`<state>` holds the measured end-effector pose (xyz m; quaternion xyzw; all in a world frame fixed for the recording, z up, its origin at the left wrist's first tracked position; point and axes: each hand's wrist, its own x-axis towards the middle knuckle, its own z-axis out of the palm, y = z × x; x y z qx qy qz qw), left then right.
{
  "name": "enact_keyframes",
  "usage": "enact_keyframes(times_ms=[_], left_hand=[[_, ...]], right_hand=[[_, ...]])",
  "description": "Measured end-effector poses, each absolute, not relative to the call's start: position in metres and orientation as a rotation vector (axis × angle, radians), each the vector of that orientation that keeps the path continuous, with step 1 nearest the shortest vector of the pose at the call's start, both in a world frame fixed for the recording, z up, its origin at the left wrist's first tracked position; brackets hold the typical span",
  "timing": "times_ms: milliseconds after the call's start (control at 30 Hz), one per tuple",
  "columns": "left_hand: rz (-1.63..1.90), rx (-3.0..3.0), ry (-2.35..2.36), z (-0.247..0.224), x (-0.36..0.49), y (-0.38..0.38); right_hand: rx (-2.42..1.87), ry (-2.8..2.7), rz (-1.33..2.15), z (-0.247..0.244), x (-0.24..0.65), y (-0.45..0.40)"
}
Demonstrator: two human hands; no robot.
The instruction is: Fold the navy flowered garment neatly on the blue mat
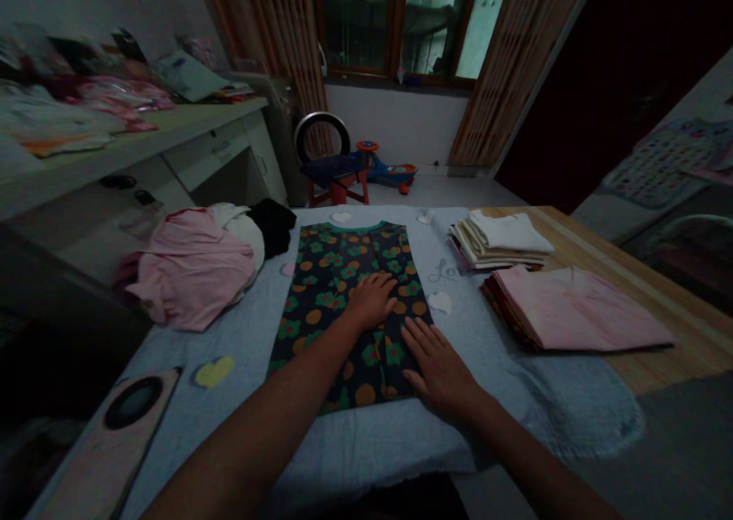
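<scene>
A dark shirt with green flowers and orange dots lies flat on the light blue cloth, its sides folded into a rough rectangle and its green neckline at the far end. My left hand rests on the middle of the shirt, fingers stretched toward its right side. Lower down, my right hand lies over the shirt's right edge with fingers spread and palm down. Neither hand grips anything.
On the left sits a heap of pink, white and black clothes. A phone lies at the near left. Toward the right are a stack of white folded clothes and a pink-topped folded stack near the wooden tabletop.
</scene>
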<state>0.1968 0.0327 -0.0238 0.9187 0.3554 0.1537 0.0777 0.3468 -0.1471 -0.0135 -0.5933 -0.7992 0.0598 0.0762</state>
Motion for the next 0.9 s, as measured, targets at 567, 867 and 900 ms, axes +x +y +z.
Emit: enact_keyframes(times_ms=[567,867,900], left_hand=[[0.326,2.595,1.605,-0.017,0.072,-0.068],[0.246,2.631,1.583,-0.020,0.070,-0.087],[0.247,2.638,1.569,-0.019,0.070,-0.087]], right_hand=[[-1.665,-2.395,0.113,-0.025,0.317,-0.139],[-1.573,-2.471,0.032,-0.033,0.308,-0.163],[-1.560,-2.482,0.039,-0.032,0.306,-0.166]])
